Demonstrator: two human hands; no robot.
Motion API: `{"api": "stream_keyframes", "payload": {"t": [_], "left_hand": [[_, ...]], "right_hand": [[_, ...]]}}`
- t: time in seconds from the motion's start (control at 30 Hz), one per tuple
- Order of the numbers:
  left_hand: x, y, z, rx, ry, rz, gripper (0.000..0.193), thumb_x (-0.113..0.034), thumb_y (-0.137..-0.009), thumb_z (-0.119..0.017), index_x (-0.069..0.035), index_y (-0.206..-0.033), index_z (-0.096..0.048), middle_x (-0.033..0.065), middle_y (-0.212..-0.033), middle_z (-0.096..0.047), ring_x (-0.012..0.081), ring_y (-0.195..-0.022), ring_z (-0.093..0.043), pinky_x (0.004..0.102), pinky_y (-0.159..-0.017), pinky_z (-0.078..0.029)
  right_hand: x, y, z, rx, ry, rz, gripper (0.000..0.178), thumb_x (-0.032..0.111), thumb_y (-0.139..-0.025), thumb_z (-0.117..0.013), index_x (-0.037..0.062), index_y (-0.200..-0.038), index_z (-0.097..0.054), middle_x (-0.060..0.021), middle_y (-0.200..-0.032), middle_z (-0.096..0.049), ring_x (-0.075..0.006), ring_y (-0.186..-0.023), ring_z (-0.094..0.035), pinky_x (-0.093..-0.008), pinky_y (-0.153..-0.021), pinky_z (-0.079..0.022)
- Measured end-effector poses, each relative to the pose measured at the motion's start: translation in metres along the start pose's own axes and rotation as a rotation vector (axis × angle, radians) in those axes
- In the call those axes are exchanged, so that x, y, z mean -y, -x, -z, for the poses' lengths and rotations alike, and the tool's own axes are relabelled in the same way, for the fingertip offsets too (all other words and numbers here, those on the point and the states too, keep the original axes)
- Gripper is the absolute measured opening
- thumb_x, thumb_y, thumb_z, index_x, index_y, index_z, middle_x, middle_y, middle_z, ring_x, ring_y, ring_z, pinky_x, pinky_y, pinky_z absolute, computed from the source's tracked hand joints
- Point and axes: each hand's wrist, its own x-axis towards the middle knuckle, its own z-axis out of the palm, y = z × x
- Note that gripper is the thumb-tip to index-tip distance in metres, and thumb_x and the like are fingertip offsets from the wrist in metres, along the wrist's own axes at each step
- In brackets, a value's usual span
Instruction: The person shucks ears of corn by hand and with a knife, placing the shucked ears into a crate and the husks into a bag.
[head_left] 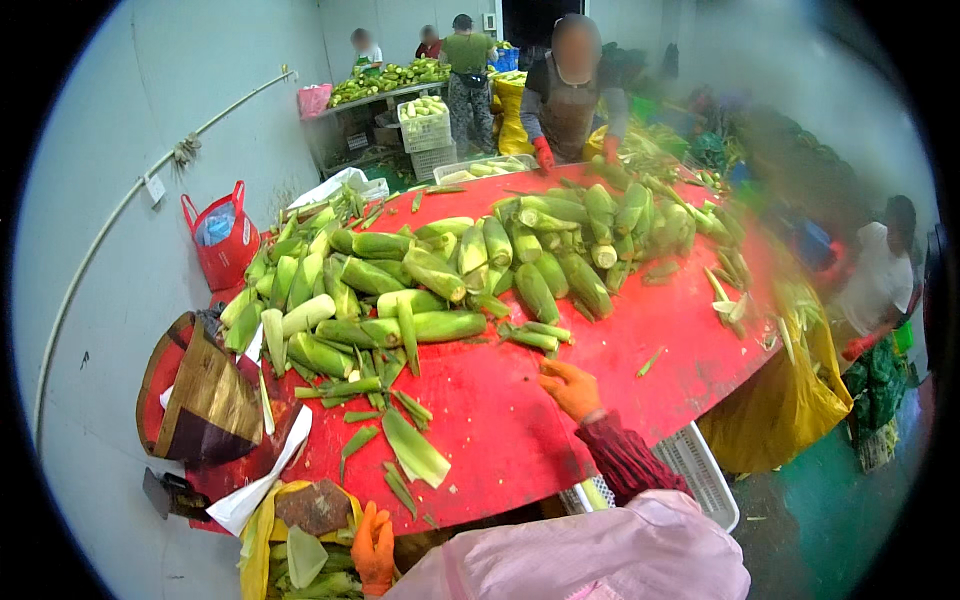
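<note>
My left hand (373,550), in an orange glove, is low at the table's front edge, beside a yellow bag (257,545) of corn husks. Its fingers point up and look apart, with nothing visible in them. My right hand (570,388), also orange-gloved, reaches over the red table (500,430) with its fingers loosely bent and apart. No cob shows in it. Just beyond it lie trimmed corn stubs (535,337). A large heap of green corn cobs (435,272) in their husks spreads across the table. A loose pale husk leaf (414,450) rests between my hands.
A woven basket (205,390) and a red bag (222,235) stand at the left. Below the right edge are a white crate (697,470) and a yellow sack (780,400). Across the table stands a co-worker (572,100) in red gloves; others work farther back.
</note>
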Motion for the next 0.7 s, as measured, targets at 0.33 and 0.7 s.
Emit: {"api": "stream_keyframes", "payload": {"t": [0.33, 0.7], "left_hand": [[0.001, 0.030, -0.007, -0.062, -0.277, 0.067, 0.047, -0.005, -0.093, -0.062, 0.002, -0.138, -0.050, 0.0143, -0.127, -0.062, 0.0182, -0.113, -0.060, 0.0298, -0.096, -0.048], [-0.005, 0.005, -0.021, -0.016, -0.302, 0.056, 0.051, -0.007, -0.091, -0.064, 0.001, -0.140, -0.050, 0.0146, -0.124, -0.064, 0.0174, -0.111, -0.062, 0.0305, -0.095, -0.048]], "right_hand": [[-0.009, -0.201, -0.141, 0.446, 0.723, 0.024, 0.074, 0.042, -0.078, -0.073, 0.0041, -0.136, -0.048, -0.0145, -0.121, -0.066, -0.0302, -0.113, -0.062, -0.0403, -0.094, -0.051], [0.005, -0.140, -0.127, 0.588, 0.526, -0.033, 0.079, 0.067, -0.064, -0.070, -0.0001, -0.106, -0.069, -0.0191, -0.100, -0.071, -0.0362, -0.091, -0.069, -0.0431, -0.082, -0.054]]}}
